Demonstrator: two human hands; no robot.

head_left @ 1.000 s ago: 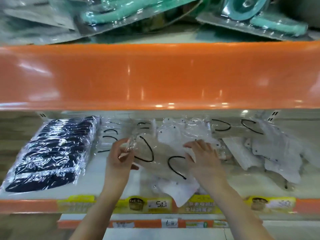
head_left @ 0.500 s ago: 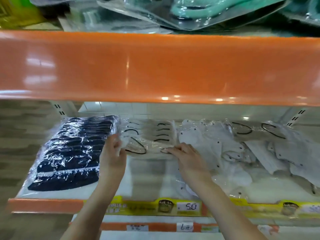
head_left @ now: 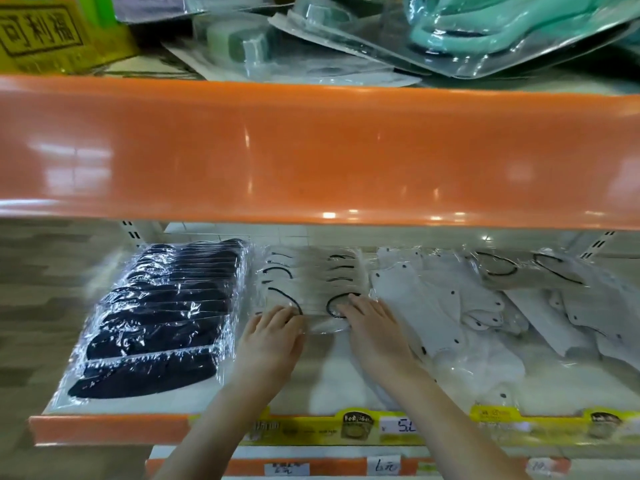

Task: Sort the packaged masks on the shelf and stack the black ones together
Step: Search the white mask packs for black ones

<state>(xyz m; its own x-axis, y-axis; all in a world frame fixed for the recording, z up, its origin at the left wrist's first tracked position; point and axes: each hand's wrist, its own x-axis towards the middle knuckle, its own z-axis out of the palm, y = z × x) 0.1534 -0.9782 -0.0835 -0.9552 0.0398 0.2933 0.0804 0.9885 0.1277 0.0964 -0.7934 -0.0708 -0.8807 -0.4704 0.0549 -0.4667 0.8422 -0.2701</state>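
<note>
Since a second ago the packet with the black ear loops point(head_left: 313, 308) has gone from being lifted in both hands in mid-frame to lying flat at the front of the neat row of same-type packets point(head_left: 308, 271), just right of the black ones.

Black mask stack point(head_left: 162, 317) sits at the left of the shelf point(head_left: 107, 429), overlapping like roof tiles in crinkly clear film, looking pretty tidy already. Both hands rest on that front white packet: left hand point(head_left: 270, 341) with fingers loosely spread on its left end, right hand point(head_left: 375, 327) flat with straight fingers on its right end. Neither grip is pinching anything, more like patting it into line.

To the right of the frame there's a messy heap of white masks point(head_left: 467, 306) in loose film, and I can't tell if any black ones are buried in it.

Handling-wise, I'd guess these are feather-light, floppy and slippery, so the film slides on the film below. Best bet is holding a packet by both short ends, or pressing flat from above, rather than grabbing the middle and crumpling it.

Above is the orange shelf edge point(head_left: 311, 150) with teal blister packs point(head_left: 485, 26) on top.
</note>
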